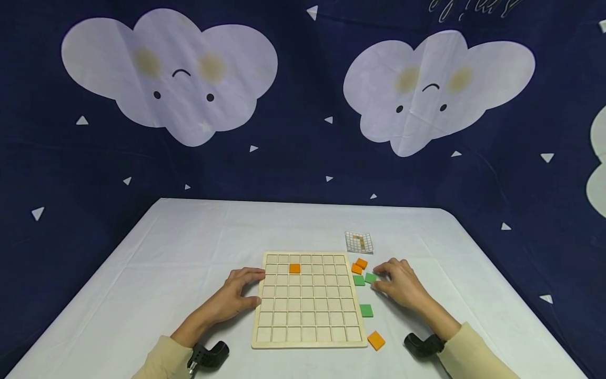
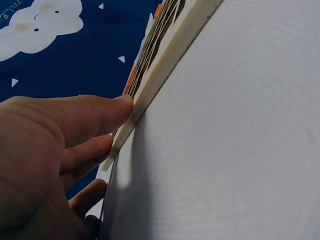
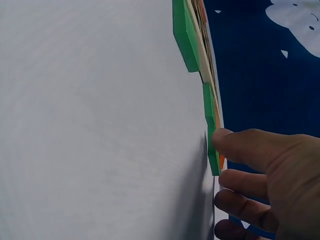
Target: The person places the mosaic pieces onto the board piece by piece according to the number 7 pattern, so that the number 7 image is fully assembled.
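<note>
A wooden grid board (image 1: 309, 345) lies on the table with one orange tile (image 1: 294, 268) in its second row. At the board's left edge, my left hand (image 1: 232, 296) rests its fingertips and thumb, spread apart. The left wrist view shows the thumb (image 2: 107, 112) against the board's rim. Right of the board, my right hand (image 1: 402, 284) has thumb and index finger at opposite sides of a green tile (image 1: 370, 278), pinching it low over the table. Its thumb (image 3: 240, 145) overlaps that tile in the right wrist view, and the other fingers are spread loosely.
Close by lie a second green tile (image 1: 359, 280) and two orange tiles (image 1: 362, 263). Nearer the front are another green tile (image 1: 366, 310) and an orange tile (image 1: 376, 340). A small pattern card (image 1: 359, 242) lies behind, and a dark cloud-print cloth (image 1: 303, 158) hangs beyond the table.
</note>
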`<action>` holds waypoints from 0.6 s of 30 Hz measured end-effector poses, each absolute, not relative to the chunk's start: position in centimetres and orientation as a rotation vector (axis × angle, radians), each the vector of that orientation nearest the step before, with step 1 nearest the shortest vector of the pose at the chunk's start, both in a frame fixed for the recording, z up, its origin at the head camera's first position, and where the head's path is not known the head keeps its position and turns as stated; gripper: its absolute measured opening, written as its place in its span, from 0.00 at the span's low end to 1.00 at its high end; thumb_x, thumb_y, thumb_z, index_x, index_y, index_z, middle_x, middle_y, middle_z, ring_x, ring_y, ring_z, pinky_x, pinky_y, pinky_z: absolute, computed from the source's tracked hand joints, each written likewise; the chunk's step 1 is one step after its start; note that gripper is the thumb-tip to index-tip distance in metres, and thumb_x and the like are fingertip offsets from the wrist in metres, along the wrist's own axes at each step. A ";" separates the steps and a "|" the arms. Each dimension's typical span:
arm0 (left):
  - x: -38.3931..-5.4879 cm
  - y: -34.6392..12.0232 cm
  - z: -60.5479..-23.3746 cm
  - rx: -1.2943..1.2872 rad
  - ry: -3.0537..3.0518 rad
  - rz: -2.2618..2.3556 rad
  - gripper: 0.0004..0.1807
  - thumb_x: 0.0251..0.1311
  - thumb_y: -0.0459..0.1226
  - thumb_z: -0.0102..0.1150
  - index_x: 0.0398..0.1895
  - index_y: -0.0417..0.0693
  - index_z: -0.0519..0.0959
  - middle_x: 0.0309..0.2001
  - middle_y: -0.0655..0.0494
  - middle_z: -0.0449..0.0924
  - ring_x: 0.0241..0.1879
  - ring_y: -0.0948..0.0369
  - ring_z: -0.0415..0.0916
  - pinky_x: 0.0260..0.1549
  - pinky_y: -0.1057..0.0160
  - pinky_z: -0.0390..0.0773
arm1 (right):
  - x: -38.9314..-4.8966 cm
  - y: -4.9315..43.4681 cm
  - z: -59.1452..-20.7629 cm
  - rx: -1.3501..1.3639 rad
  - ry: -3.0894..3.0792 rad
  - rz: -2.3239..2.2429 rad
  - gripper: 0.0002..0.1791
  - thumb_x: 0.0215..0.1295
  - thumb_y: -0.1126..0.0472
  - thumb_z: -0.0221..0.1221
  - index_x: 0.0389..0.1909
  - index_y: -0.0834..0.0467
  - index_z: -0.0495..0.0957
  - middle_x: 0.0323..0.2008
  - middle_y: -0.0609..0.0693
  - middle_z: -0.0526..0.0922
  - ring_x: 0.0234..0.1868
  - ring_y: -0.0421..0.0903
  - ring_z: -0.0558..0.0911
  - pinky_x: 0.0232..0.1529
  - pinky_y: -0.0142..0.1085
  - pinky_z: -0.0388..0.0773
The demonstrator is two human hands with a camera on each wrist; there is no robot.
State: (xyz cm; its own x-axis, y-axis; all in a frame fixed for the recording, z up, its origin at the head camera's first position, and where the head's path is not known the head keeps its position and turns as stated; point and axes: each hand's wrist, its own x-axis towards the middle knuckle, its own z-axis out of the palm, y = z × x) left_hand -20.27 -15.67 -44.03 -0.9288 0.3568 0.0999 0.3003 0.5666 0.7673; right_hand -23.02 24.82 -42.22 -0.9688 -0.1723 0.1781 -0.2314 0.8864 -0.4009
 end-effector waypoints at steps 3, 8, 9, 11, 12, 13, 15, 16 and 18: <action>-20.3 -15.7 -44.0 0.586 2.735 1.299 0.28 0.51 0.36 0.66 0.59 0.44 0.74 0.64 0.52 0.68 0.63 0.51 0.56 0.62 0.42 0.57 | -23.0 24.9 -42.4 0.311 -2.917 0.647 0.19 0.48 0.56 0.67 0.42 0.60 0.83 0.38 0.50 0.81 0.39 0.46 0.70 0.40 0.38 0.64; -20.3 -15.6 -44.0 0.582 2.738 1.301 0.28 0.51 0.36 0.66 0.58 0.44 0.74 0.64 0.53 0.68 0.64 0.51 0.56 0.62 0.42 0.56 | -23.0 25.0 -42.5 0.316 -2.915 0.645 0.18 0.48 0.56 0.67 0.42 0.60 0.83 0.38 0.50 0.81 0.40 0.46 0.70 0.40 0.38 0.65; -20.3 -15.6 -44.0 0.578 2.738 1.301 0.28 0.51 0.36 0.66 0.59 0.44 0.74 0.64 0.53 0.68 0.64 0.51 0.56 0.62 0.41 0.56 | -23.0 25.0 -42.5 0.318 -2.916 0.644 0.18 0.48 0.56 0.67 0.42 0.60 0.83 0.37 0.50 0.80 0.40 0.46 0.70 0.40 0.39 0.65; -20.2 -15.6 -44.0 0.571 2.736 1.301 0.29 0.51 0.36 0.66 0.59 0.44 0.74 0.64 0.53 0.68 0.64 0.51 0.55 0.62 0.41 0.56 | -23.1 25.0 -42.5 0.320 -2.917 0.642 0.18 0.48 0.56 0.67 0.41 0.60 0.83 0.37 0.50 0.80 0.39 0.46 0.70 0.40 0.39 0.65; -20.2 -15.6 -43.9 0.564 2.733 1.306 0.29 0.50 0.35 0.66 0.59 0.44 0.74 0.64 0.53 0.68 0.64 0.51 0.55 0.62 0.40 0.56 | -23.1 25.0 -42.6 0.320 -2.917 0.644 0.18 0.48 0.56 0.67 0.41 0.60 0.83 0.37 0.50 0.80 0.39 0.46 0.70 0.40 0.38 0.65; -20.2 -15.6 -43.9 0.558 2.729 1.311 0.29 0.50 0.35 0.66 0.59 0.44 0.74 0.64 0.53 0.68 0.64 0.51 0.55 0.63 0.40 0.55 | -23.1 25.0 -42.6 0.322 -2.918 0.645 0.18 0.48 0.57 0.67 0.41 0.59 0.83 0.37 0.50 0.80 0.39 0.46 0.70 0.40 0.38 0.65; -20.2 -15.6 -43.9 0.549 2.725 1.313 0.29 0.50 0.35 0.66 0.59 0.44 0.73 0.64 0.53 0.68 0.65 0.51 0.55 0.63 0.40 0.54 | -23.1 25.0 -42.6 0.323 -2.916 0.645 0.17 0.48 0.56 0.67 0.40 0.59 0.83 0.36 0.49 0.80 0.39 0.45 0.70 0.40 0.38 0.64; -20.3 -15.6 -43.9 0.548 2.724 1.312 0.29 0.50 0.35 0.66 0.59 0.44 0.73 0.65 0.53 0.68 0.65 0.51 0.55 0.63 0.40 0.54 | -23.2 25.0 -42.6 0.325 -2.913 0.645 0.17 0.48 0.56 0.67 0.40 0.59 0.83 0.36 0.49 0.80 0.39 0.45 0.69 0.40 0.38 0.64; -20.3 -15.6 -43.9 0.545 2.719 1.317 0.29 0.50 0.35 0.66 0.59 0.44 0.73 0.64 0.53 0.68 0.65 0.50 0.55 0.64 0.40 0.54 | -23.2 25.0 -42.7 0.334 -2.906 0.640 0.16 0.48 0.56 0.67 0.39 0.58 0.83 0.35 0.48 0.79 0.38 0.45 0.69 0.40 0.38 0.64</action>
State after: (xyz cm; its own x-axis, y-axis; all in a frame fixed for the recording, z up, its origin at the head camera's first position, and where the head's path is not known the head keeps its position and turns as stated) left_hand -20.30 -15.56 -43.88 -0.9344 0.3448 0.0892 0.2837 0.5693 0.7716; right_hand -23.20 24.96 -42.66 -0.9643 -0.1842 0.1900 -0.2470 0.8842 -0.3964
